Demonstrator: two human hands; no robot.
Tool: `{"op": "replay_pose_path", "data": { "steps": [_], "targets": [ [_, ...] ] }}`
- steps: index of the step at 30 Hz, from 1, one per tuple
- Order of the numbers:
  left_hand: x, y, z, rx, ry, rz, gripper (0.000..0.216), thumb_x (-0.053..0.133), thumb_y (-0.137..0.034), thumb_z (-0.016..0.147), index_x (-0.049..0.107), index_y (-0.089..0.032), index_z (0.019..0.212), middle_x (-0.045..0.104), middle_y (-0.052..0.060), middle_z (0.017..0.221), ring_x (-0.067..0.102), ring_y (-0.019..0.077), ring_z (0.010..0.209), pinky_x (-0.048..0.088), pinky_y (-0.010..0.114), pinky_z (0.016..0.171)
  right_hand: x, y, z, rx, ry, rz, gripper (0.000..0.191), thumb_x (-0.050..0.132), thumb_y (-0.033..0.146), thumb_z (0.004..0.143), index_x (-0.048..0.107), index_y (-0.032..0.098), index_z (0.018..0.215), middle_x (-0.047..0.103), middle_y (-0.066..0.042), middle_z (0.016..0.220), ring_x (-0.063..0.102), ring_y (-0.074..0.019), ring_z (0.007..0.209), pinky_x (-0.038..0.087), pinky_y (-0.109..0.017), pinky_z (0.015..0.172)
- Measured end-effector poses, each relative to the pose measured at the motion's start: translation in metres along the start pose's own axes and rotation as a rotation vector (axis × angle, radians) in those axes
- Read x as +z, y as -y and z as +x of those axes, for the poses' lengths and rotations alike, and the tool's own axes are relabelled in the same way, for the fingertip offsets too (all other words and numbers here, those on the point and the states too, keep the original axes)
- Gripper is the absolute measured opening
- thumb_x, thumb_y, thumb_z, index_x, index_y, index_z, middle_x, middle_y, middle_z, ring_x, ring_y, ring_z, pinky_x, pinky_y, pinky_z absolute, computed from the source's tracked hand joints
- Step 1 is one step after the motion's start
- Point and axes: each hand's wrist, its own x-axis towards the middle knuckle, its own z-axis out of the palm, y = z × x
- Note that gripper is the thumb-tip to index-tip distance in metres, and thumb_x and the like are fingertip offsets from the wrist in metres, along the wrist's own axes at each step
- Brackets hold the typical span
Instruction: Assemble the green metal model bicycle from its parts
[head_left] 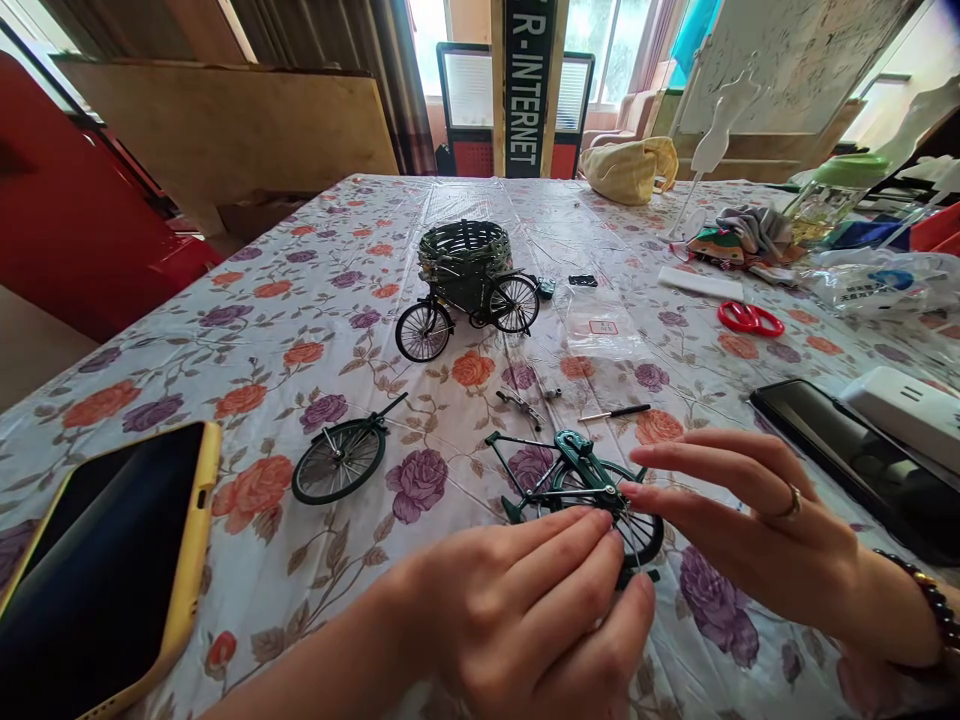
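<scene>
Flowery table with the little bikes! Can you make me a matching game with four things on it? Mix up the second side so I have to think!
Things:
1. Loose wheel
2. Scissors
3. Black model bike
4. Green bike frame

Clues:
A. Has red handles
B. Has the person's left hand on it
C. Lies just right of the yellow-cased phone in the picture
D. Stands upright on its wheels

Right pairs: 1-C, 2-A, 3-D, 4-B
</scene>
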Motion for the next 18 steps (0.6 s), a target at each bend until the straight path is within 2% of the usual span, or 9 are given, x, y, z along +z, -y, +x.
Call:
{"op": "replay_pose_path", "data": {
  "steps": [3,5,13,18],
  "targets": [
    [-0.0018,-0.0013,0.0008,-0.071,0.133,-0.023,0.023,0.051,-0.022,0.074,0.064,-0.006,0.083,0.070,0.011,0.078,0.064,0.0250,0.086,0.053,0.034,0.081,-0.0008,-0.0006,-0.0007,0.002,0.018,-0.004,0.032,0.060,0.005,0.071,0.062,0.015,0.101,0.056,-0.005,0.112,0.047,-0.0184,0.103,0.040,-0.031,0.093],
    [-0.0042,-0.0023,0.0020,-0.088,0.170,-0.044,0.024,0.052,-0.022,0.074,0.064,-0.005,0.085,0.070,0.011,0.079,0.064,0.0250,0.087,0.052,0.034,0.083,-0.0012,-0.0008,-0.0010,0.003,0.020,-0.006,0.032,0.061,0.005,0.070,0.062,0.015,0.101,0.057,-0.005,0.112,0.047,-0.0188,0.104,0.039,-0.032,0.094],
    [-0.0066,-0.0023,0.0023,-0.064,0.181,-0.023,0.025,0.050,-0.023,0.075,0.064,-0.006,0.087,0.070,0.011,0.081,0.064,0.0239,0.087,0.051,0.033,0.084,-0.0005,0.0005,0.0042,-0.016,-0.021,0.023,0.029,0.062,0.006,0.071,0.062,0.012,0.098,0.058,-0.007,0.108,0.049,-0.0164,0.099,0.040,-0.030,0.093],
    [-0.0051,-0.0049,0.0001,-0.093,0.171,-0.026,0.026,0.047,-0.022,0.077,0.064,-0.006,0.088,0.070,0.011,0.082,0.063,0.0243,0.089,0.051,0.033,0.085,-0.0005,-0.0031,0.0027,-0.080,0.013,-0.069,0.033,0.067,0.011,0.067,0.063,0.014,0.100,0.058,-0.005,0.112,0.049,-0.0185,0.104,0.041,-0.030,0.092]
  ]
}}
